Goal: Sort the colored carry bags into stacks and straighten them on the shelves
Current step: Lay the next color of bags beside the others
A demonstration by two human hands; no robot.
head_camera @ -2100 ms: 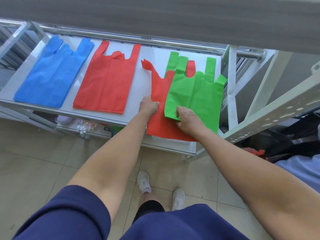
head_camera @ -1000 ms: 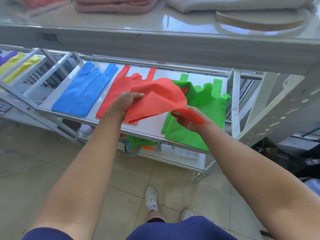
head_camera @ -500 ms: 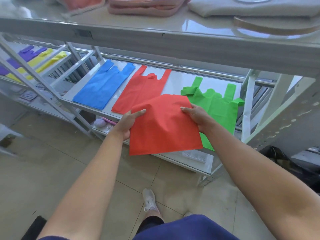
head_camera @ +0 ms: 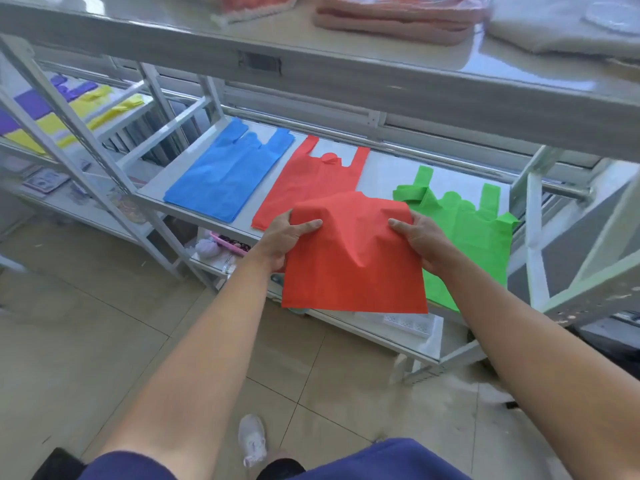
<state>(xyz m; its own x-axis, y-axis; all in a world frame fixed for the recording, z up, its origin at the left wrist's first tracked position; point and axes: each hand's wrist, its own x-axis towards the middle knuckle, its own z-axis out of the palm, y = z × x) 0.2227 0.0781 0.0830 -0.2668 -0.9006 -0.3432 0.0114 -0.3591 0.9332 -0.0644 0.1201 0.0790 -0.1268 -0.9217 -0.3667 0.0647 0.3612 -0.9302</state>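
Red carry bag (head_camera: 353, 258): hangs in front of the shelf (head_camera: 381, 171), overlapping its front edge. Pinched at upper left corner by left hand (head_camera: 282, 239), upper right by right hand (head_camera: 424, 244), thumbs on top.

Both bare arms are stretching forward, nearly straight, toward the held red bag (head_camera: 353, 268). The left hand (head_camera: 285, 239) is gripping the bag's upper left edge, its thumb pressing on the front face. The right hand (head_camera: 424, 242) is gripping the upper right edge the same way.
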